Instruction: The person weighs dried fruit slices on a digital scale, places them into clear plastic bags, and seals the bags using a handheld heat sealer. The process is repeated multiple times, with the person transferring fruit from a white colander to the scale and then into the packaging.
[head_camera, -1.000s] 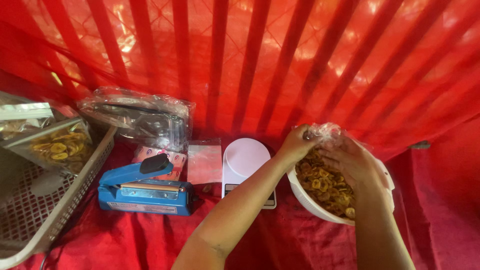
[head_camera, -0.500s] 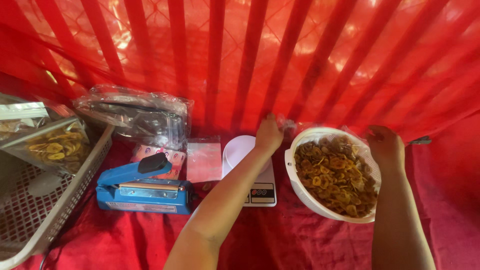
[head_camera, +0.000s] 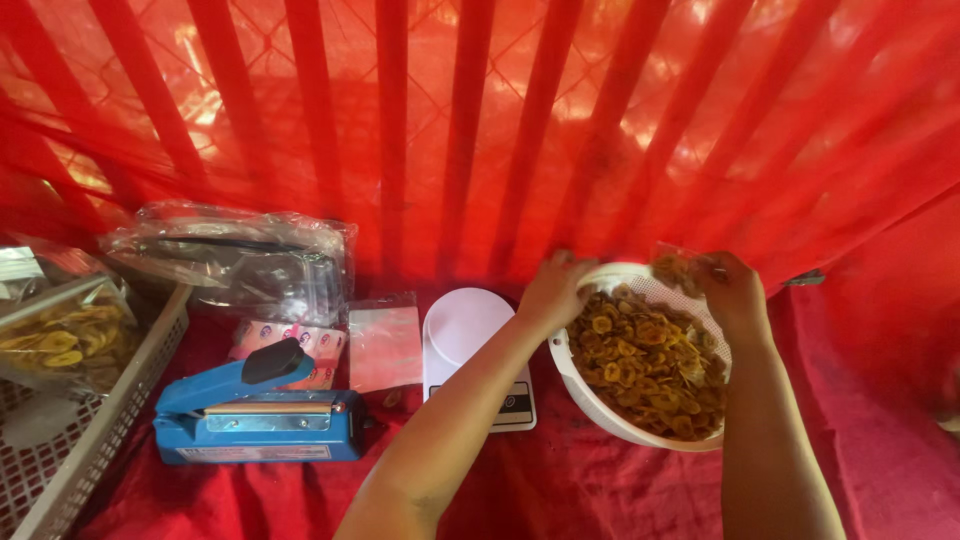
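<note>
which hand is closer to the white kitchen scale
Left. The left hand sits on the rim of the white bowl, just beside the scale. The right hand is at the bowl's far side.

The white basket (head_camera: 95, 440) at left runs off the picture's edge, and its bagged chips (head_camera: 60, 345) are partly cut off too. The left forearm hides part of the white scale (head_camera: 470, 330). What the right hand (head_camera: 735, 295) pinches is too blurred to tell.

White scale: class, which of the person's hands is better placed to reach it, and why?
Left, probably. The left hand rests on the rim of the white bowl beside the white scale; the right hand is across the bowl and seems to hold a small clear bag of chips.
</note>
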